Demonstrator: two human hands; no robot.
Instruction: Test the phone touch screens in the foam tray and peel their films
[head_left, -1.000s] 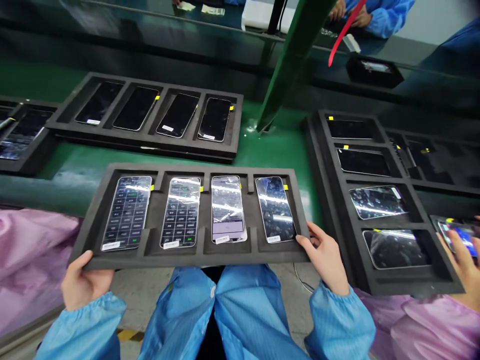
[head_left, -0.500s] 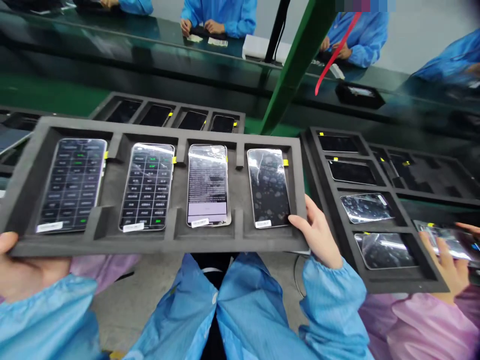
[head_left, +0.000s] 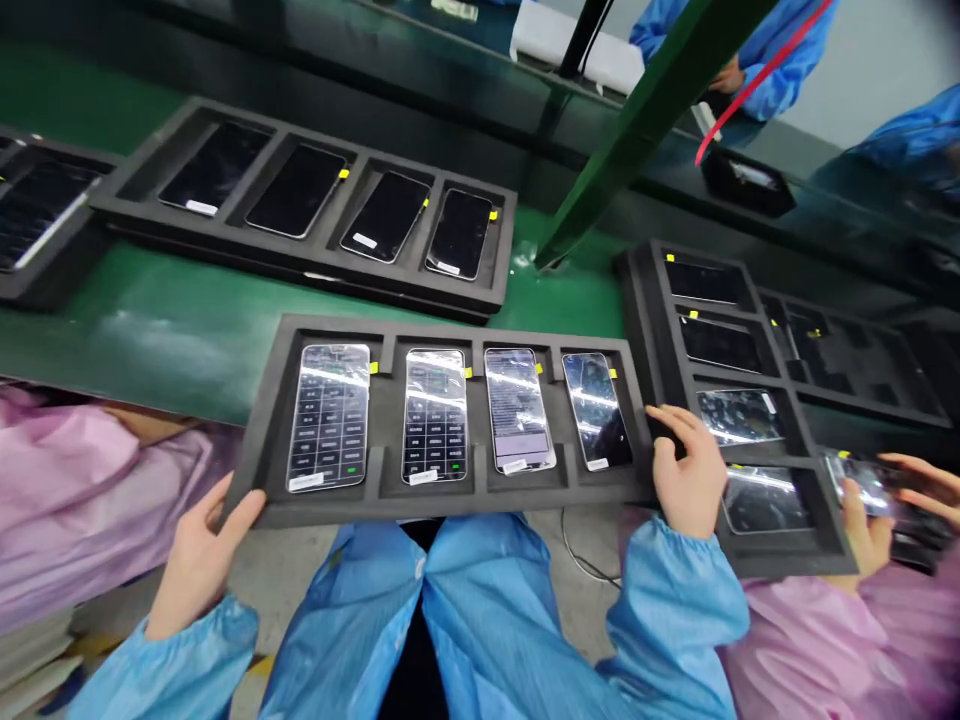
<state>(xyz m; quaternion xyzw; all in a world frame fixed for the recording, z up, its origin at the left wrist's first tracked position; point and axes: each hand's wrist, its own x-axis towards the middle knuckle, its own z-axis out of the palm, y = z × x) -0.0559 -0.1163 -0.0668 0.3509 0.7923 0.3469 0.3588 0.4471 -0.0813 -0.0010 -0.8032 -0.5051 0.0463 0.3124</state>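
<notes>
A dark foam tray (head_left: 442,505) is in front of me, low over the near table edge, with a row of smartphones in its compartments. The left phone (head_left: 330,420) and the second phone (head_left: 435,425) show grids of buttons, the third phone (head_left: 520,410) shows lines of text, and the right phone (head_left: 598,410) has a dark screen. My left hand (head_left: 202,545) is closed on the tray's near left corner, thumb on top. Curled against its right end is my right hand (head_left: 686,470), index fingertip at the rim; its other fingers are partly hidden.
Another phone tray (head_left: 315,260) lies behind on the green table (head_left: 187,335). To the right is a stack of phone trays (head_left: 825,540), where a co-worker's hand (head_left: 866,530) handles a phone. A green post (head_left: 637,140) rises behind. A pink sleeve (head_left: 82,480) is at left.
The tray has moved down and away from me, toward the table, and looks smaller. My right thumb has come off its top face. The view has tipped down, showing more of the tray behind.
</notes>
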